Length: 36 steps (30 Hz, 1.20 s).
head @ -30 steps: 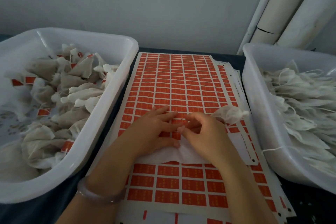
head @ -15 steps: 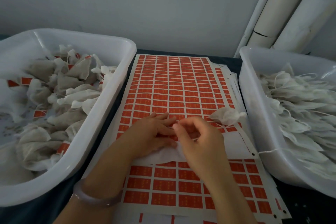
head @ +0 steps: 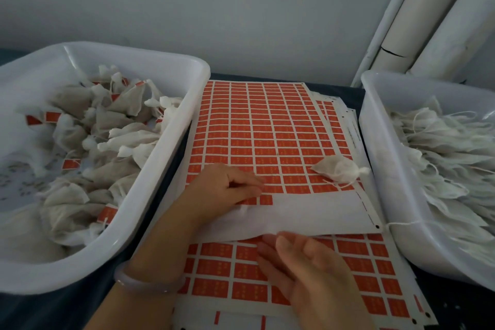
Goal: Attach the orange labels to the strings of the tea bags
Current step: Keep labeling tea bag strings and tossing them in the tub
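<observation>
1. Orange labels [head: 267,136] fill a gridded sheet that runs up the centre of the frame on a dark table. Its lowest rows are peeled down to a bare white backing strip [head: 308,211], which overlaps a second label sheet [head: 219,262] at lower centre.
2. A white plastic tub [head: 146,195] takes up the left of the frame. It holds a heap of labelled tea bags [head: 123,104] with orange tags showing among them.
3. A second white tub [head: 380,155] sits at the right edge, packed with unlabelled tea bags [head: 450,153] and their loose white strings.
4. White tubes [head: 417,21] lean against the wall at upper right.
5. The right hand [head: 308,265], at lower centre, lies flat on the lower sheet. Its fingers are straight and close together, with the tips at the near edge of the backing strip.
6. The left hand [head: 227,187], at centre, has curled fingers. The thumb and fingertips meet on the last orange row, and I cannot tell whether a label is pinched between them.
7. One tea bag [head: 337,171] lies on the label sheet at right of centre, just beside the right tub, its string trailing below it.
8. A pale bracelet [head: 144,281] circles the left wrist.
</observation>
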Available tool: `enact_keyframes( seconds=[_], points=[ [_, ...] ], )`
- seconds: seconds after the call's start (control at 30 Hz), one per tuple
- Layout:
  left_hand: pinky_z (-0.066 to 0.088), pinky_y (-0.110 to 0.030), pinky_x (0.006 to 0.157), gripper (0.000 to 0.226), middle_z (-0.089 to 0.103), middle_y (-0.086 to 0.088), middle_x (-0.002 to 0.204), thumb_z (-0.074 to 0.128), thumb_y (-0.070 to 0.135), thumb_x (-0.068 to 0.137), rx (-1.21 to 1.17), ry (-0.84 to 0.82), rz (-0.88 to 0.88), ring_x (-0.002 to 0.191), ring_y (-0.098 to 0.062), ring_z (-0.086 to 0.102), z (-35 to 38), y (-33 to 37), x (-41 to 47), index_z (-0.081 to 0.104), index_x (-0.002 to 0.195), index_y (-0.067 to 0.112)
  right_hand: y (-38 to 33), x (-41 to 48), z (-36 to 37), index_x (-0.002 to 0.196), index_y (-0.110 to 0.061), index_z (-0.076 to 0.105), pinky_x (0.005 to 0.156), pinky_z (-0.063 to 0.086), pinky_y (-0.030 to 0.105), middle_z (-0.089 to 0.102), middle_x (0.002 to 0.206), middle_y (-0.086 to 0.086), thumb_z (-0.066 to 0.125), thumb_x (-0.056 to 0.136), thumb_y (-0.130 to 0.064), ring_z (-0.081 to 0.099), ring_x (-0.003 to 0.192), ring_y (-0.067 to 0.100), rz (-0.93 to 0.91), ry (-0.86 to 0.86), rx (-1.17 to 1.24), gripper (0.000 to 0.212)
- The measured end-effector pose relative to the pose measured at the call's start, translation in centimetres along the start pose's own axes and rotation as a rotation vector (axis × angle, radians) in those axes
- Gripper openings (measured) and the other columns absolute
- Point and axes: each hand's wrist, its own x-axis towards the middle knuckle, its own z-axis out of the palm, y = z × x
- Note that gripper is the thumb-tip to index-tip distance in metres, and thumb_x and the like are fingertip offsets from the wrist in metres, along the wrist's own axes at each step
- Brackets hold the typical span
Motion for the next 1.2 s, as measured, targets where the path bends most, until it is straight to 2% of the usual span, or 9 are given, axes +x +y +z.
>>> enact_keyframes(
  seconds=[0.13,0.23,0.3,0.4,0.57,0.7,0.8,0.9,1.2],
  points=[
    [0.026,0.002,0.076,0.037,0.048,0.050,0.096,0.076,0.036,0.074,0.066,-0.098,-0.029,0.094,0.038,0.036,0.1,-0.2,-0.2,0.063,0.107,0.049,-0.2,-0.9,0.4,0.105,0.004,0.055,0.071,0.049,0.045,0.068,0.098,0.027,0.064,0.060,-0.009,0.063,0.091,0.038,0.085,0.095,0.491,0.048],
    [0.027,-0.005,0.093,0.033,0.050,0.043,0.102,0.074,0.034,0.077,0.067,-0.048,-0.028,0.102,0.023,0.046,0.0,-0.3,-0.1,0.066,0.107,0.045,0.1,-1.2,1.7,0.099,0.005,0.057,0.074,0.047,0.043,0.067,0.100,0.026,0.062,0.057,-0.008,0.061,0.093,0.034,0.044,0.147,0.620,0.044],
    [0.030,-0.010,0.095,0.029,0.053,0.038,0.105,0.071,0.032,0.080,0.046,-0.037,-0.032,0.107,0.015,0.049,-0.1,-0.2,-0.1,0.067,0.108,0.040,0.2,-1.0,2.3,0.097,0.003,0.062,0.077,0.048,0.040,0.070,0.098,0.023,0.063,0.057,-0.009,0.065,0.092,0.032,0.007,0.137,0.600,0.041],
    [0.034,-0.002,0.080,0.020,0.056,0.040,0.097,0.068,0.033,0.083,0.058,-0.028,-0.040,0.096,0.021,0.051,-0.2,-0.1,-0.1,0.068,0.101,0.042,-0.4,-0.2,2.7,0.102,-0.007,0.069,0.077,0.050,0.036,0.073,0.099,0.014,0.065,0.064,-0.013,0.072,0.086,0.025,-0.039,0.030,0.477,0.038],
    [0.038,-0.004,0.076,0.018,0.061,0.041,0.089,0.069,0.035,0.080,0.031,-0.003,-0.051,0.094,0.020,0.054,-0.2,0.2,-0.2,0.068,0.091,0.049,-1.1,1.2,2.3,0.090,-0.016,0.076,0.056,0.052,0.027,0.074,0.091,0.009,0.067,0.070,-0.026,0.071,0.070,0.017,-0.042,-0.059,0.227,0.024],
    [0.040,-0.001,0.072,0.020,0.061,0.042,0.095,0.070,0.036,0.078,0.001,-0.020,-0.019,0.096,0.019,0.054,-0.3,0.6,-0.5,0.069,0.093,0.050,-1.0,2.0,2.4,0.073,-0.023,0.077,0.042,0.044,0.025,0.066,0.066,0.006,0.071,0.064,-0.030,0.058,0.049,0.013,-0.082,-0.006,0.117,0.013],
    [0.033,0.008,0.074,0.020,0.058,0.046,0.091,0.071,0.037,0.077,-0.001,-0.019,0.029,0.096,0.021,0.053,-0.3,1.0,-0.6,0.067,0.090,0.052,-0.7,2.2,2.3,0.078,-0.019,0.075,0.042,0.047,0.026,0.070,0.067,0.006,0.070,0.077,-0.016,0.062,0.049,0.013,-0.074,0.031,0.186,0.006],
    [0.039,0.002,0.077,0.021,0.057,0.045,0.088,0.070,0.047,0.073,0.124,-0.016,0.098,0.098,0.019,0.052,-0.1,1.3,-0.7,0.066,0.093,0.051,-0.4,2.3,1.9,0.069,-0.017,0.075,0.036,0.041,0.022,0.062,0.058,0.007,0.058,0.089,-0.005,0.053,0.042,0.011,-0.058,0.035,0.241,0.029],
    [0.045,-0.010,0.076,0.019,0.062,0.022,0.085,0.069,0.041,0.077,0.311,0.122,0.260,0.084,0.006,0.058,0.8,2.3,-0.9,0.075,0.091,0.028,-0.2,2.8,1.4,0.077,-0.012,0.072,0.036,0.039,0.020,0.060,0.060,0.007,0.056,0.090,-0.002,0.049,0.042,0.009,-0.071,0.003,0.287,0.024]
  ],
)
